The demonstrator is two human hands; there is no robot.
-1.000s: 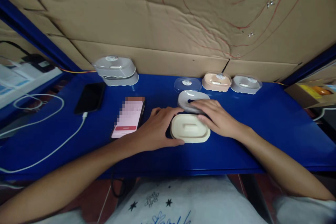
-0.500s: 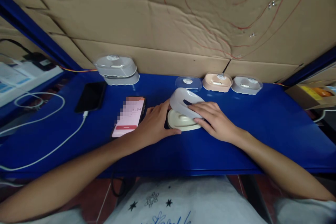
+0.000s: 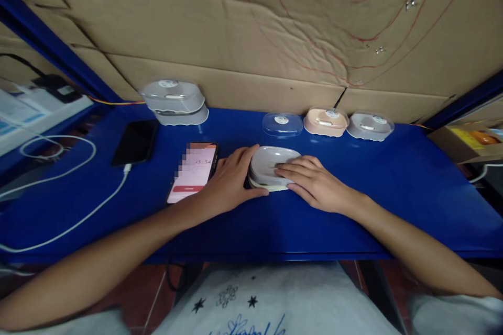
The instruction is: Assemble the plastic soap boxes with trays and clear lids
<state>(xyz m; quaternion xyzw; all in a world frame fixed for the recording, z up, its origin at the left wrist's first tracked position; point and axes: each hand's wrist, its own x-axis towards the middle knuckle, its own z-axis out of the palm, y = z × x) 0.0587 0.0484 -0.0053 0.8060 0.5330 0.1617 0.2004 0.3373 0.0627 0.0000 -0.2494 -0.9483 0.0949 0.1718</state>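
A grey oval soap dish tray (image 3: 271,159) lies on a cream soap dish base (image 3: 271,187) on the blue table; the base shows only as a rim along the front. My left hand (image 3: 231,180) curves round the left end of the base, fingers behind and thumb along the front. Over the right part of the tray lie the fingers of my right hand (image 3: 322,186), bent at its right edge and hiding its middle. Behind them a clear lid (image 3: 282,124) with a white sticker rests on the table.
A peach soap box (image 3: 325,123) and a grey soap box (image 3: 370,126) stand at the back right, stacked grey soap boxes (image 3: 175,104) at the back left. A lit phone (image 3: 192,172) lies left of my left hand, beside a black phone (image 3: 135,142) with a white cable (image 3: 98,214).
The grey tray has come down from a tilted position to lie flat over the cream base. My right hand has moved slightly left and down with it; the left hand stays at the base.
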